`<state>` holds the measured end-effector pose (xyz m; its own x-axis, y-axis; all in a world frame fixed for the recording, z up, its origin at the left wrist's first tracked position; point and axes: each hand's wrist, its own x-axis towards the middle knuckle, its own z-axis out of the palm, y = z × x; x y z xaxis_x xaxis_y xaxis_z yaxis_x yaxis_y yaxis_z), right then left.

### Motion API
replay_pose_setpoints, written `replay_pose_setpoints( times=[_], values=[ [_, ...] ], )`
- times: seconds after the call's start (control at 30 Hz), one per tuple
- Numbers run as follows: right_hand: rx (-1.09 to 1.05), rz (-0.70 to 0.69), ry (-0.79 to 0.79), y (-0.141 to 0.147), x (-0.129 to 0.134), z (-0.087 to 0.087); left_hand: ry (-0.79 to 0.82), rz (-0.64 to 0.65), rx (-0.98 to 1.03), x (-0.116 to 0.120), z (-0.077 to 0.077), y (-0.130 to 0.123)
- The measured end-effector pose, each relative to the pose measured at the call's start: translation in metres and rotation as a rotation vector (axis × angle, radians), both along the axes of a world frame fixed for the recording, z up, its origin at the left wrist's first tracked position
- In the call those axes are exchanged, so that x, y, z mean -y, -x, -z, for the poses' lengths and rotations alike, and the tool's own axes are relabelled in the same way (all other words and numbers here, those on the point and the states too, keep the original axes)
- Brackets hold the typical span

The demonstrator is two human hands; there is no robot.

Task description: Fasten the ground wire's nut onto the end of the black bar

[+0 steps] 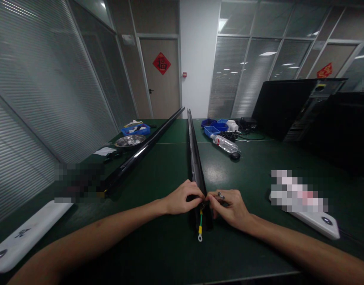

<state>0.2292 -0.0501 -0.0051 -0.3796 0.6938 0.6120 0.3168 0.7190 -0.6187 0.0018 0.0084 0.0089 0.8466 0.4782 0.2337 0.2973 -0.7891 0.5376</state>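
A long black rail (194, 158) runs away from me down the middle of the table. My left hand (184, 196) and my right hand (229, 204) meet over its near end, fingertips pinched close together. Whatever sits between the fingers is too small and covered to make out. Just below the fingertips, a short green-and-yellow wire with a ring terminal (200, 227) hangs out over the rail's near end, its metal ring toward me. On my right hand a ring shows on one finger.
A second black rail (143, 150) lies diagonally to the left. Beyond it are a metal bowl (130, 141) and a blue tray (143, 131). At right lie a plastic bottle (226, 145), blue bins (211, 131) and a white device (318, 223); another white device (30, 233) lies at left.
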Motion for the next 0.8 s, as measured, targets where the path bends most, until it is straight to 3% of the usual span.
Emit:
replay_pose_setpoints(
  times=[0.8],
  values=[
    [0.019,-0.011,0.046,-0.0017,-0.0003,-0.0008,-0.011,0.015,0.024,-0.0015,0.0032,0.0006]
  ],
)
